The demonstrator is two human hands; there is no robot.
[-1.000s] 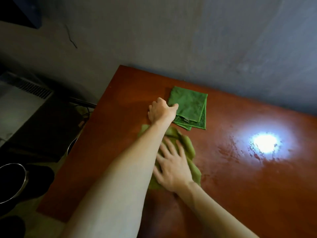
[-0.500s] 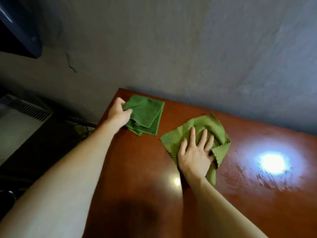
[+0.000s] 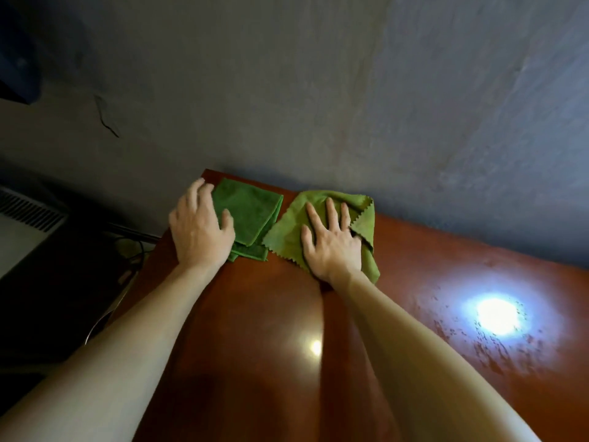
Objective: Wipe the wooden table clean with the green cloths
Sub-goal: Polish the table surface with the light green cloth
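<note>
While the left hand [image 3: 200, 232] lies loose-fingered on a folded dark green cloth [image 3: 251, 215], the right hand [image 3: 331, 248], splayed flat, presses a zigzag-edged light green cloth [image 3: 287, 232] beside it on the red-brown bench [image 3: 255, 314].

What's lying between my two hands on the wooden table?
In the head view, only cloth: the folded dark green cloth at the left hand, then the spread light green zigzag-edged cloth under the right hand.

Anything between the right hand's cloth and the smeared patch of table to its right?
Nothing visible. The right hand presses the lighter green cloth flat at the far edge; only bare wooden table lies between it and the smears by the glare.
</note>
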